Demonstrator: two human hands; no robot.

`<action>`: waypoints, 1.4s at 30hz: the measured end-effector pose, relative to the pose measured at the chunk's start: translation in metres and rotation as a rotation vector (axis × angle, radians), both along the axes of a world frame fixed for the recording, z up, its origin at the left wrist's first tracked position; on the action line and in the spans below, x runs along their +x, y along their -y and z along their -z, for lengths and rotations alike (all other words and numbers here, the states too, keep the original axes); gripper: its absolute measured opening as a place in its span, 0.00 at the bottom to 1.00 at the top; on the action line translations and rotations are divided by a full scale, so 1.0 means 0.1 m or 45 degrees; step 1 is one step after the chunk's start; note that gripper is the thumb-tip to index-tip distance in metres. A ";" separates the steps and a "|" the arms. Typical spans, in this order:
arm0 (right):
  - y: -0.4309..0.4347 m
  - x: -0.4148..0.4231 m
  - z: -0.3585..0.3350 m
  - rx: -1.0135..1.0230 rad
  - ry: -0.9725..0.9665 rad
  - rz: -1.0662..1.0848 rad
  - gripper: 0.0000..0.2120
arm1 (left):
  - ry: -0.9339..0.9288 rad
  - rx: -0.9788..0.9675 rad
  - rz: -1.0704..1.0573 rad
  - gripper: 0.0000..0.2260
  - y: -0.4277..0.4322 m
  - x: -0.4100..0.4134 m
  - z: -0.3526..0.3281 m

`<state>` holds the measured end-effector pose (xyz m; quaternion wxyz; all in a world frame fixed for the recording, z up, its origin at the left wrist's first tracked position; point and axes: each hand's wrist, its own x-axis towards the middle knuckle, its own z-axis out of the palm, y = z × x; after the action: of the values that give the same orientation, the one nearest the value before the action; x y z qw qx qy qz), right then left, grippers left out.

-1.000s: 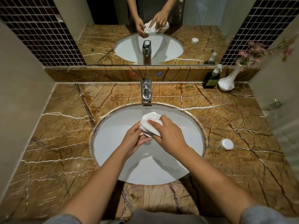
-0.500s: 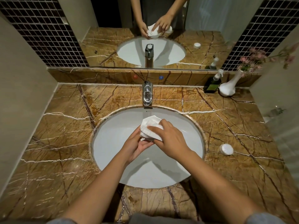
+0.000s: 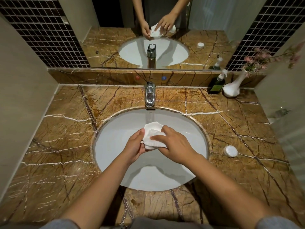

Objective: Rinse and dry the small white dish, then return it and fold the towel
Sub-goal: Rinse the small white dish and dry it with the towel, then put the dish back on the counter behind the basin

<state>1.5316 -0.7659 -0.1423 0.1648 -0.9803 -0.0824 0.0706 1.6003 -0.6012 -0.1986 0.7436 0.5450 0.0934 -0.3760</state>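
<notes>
Over the middle of the sink (image 3: 115, 146), we dry the small white dish (image 3: 152, 125). It is held above the basin, just in front of the faucet (image 3: 149, 94) and clear of the counter (image 3: 66, 129). Our left hand (image 3: 135, 147) cups the dish from its left and underside, thumb hooked at the rim. Our right hand (image 3: 175, 146) clasps the towel (image 3: 154, 139) and presses it into the bowl with one finger laid flat across the cloth. Only the dish's far rim shows past the towel, facing up and toward the faucet. The towel's bunched length runs from the dish back under the right palm.

The dish lies to the left of the right hand and reaches it only through the cloth, so the left hand is the nearer one and carries it. Returning the dish will likely fall to the left hand, and the right would keep the towel for folding. A small round white lid (image 3: 230, 151) sits on the counter beyond the basin's right edge.
</notes>
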 end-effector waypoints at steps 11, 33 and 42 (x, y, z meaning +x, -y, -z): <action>0.16 0.04 0.16 -0.134 0.027 0.145 0.19 | 0.075 0.248 -0.247 0.15 -0.30 0.05 0.02; -3.38 0.92 0.65 0.612 -0.224 -0.020 0.21 | -0.040 0.178 -1.200 0.12 -2.95 -0.43 -0.39; -3.98 0.89 0.85 0.343 -0.205 -0.318 0.31 | -0.180 0.131 -1.395 0.18 -3.51 -0.65 -0.23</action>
<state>1.6208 -0.3684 -0.2277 0.2904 -0.9228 -0.1987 0.1570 1.5355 -0.2505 -0.1756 0.7949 0.4256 0.4310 0.0353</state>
